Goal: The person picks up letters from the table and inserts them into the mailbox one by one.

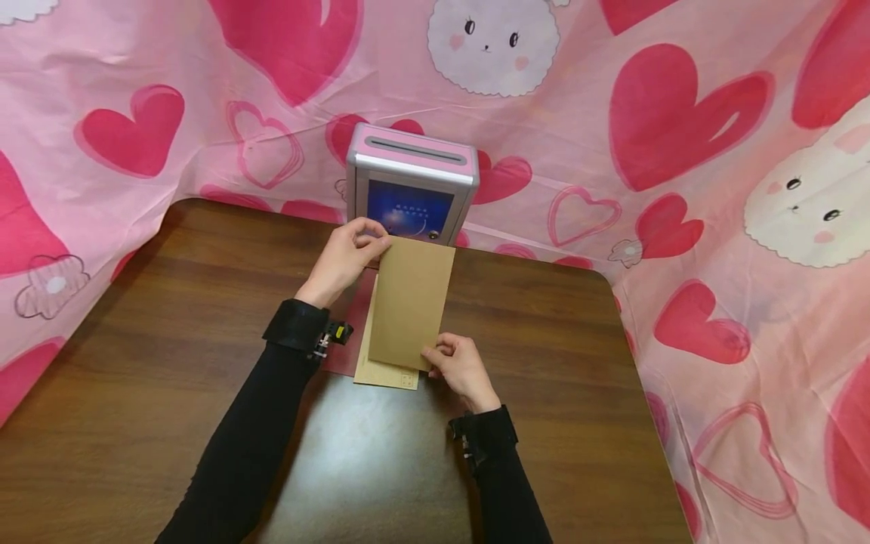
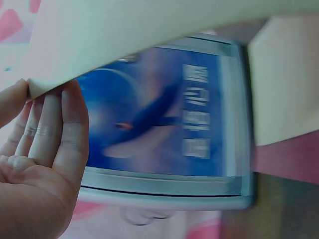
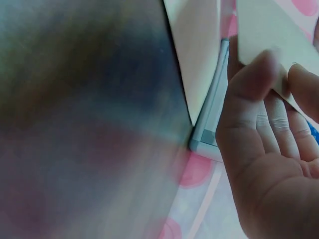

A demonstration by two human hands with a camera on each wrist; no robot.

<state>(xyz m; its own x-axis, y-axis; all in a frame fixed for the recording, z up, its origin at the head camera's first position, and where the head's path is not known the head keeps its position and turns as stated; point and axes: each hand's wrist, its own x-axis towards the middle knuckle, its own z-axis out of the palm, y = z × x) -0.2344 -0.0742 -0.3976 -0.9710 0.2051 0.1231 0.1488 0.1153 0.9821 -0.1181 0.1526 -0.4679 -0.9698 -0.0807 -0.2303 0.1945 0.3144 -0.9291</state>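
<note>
A brown paper envelope [image 1: 411, 306] is held up between both hands, tilted a little. My left hand [image 1: 347, 257] pinches its upper left corner; in the left wrist view, that hand's thumb and fingers grip the envelope's edge [image 2: 99, 42]. At the lower right corner, my right hand [image 1: 464, 366] pinches it between thumb and fingers, also visible in the right wrist view. Below lies a lighter tan envelope [image 1: 384, 375] with small printed squares, partly covered. Under that, a dark red flat piece [image 1: 342, 361] shows only at its left side.
Behind the envelopes stands a silver-framed box [image 1: 414, 162] with a slot in its pink top and a blue front panel [image 2: 144, 119]. A pink heart-patterned cloth [image 1: 557, 136] hangs around the brown wooden table [image 1: 544, 340].
</note>
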